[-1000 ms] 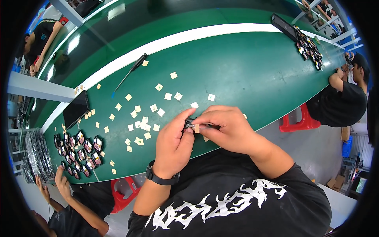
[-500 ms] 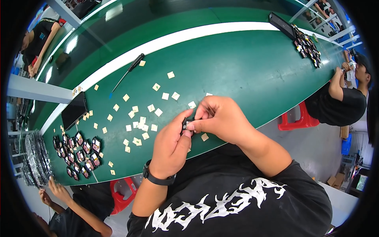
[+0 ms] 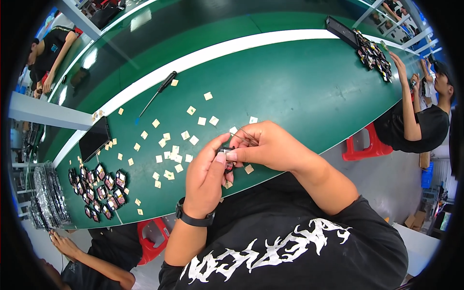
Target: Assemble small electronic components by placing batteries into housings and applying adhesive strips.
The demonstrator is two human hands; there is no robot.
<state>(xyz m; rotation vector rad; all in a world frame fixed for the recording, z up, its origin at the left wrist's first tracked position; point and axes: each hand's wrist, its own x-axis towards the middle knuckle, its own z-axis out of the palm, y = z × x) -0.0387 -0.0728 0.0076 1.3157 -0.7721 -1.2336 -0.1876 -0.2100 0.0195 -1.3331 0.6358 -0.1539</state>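
In front of my chest, my left hand (image 3: 207, 169) grips a small black casing (image 3: 228, 166) with a reddish circuit board showing in it. Thumb and fingers of my right hand (image 3: 258, 147) press at the top end of the same casing. Thin metal tweezers (image 3: 247, 137) stick out between the right fingers; their grip is partly hidden. Pale square stickers (image 3: 185, 135) lie scattered on the green table just beyond and left of my hands. A black band (image 3: 195, 219) sits on my left wrist.
Several similar black casings (image 3: 101, 192) cluster at the left, near a dark tablet-like slab (image 3: 95, 139) and stacked silvery bags (image 3: 48, 195). A screwdriver (image 3: 158, 94) lies farther back. At far right are a black tray (image 3: 342, 31), piled casings (image 3: 374, 57) and a seated co-worker (image 3: 425, 116).
My right fingers have shifted slightly on the casing, and more of its board shows. The co-worker at right has stretched an arm toward the piled casings; the one at left has lowered a hand.
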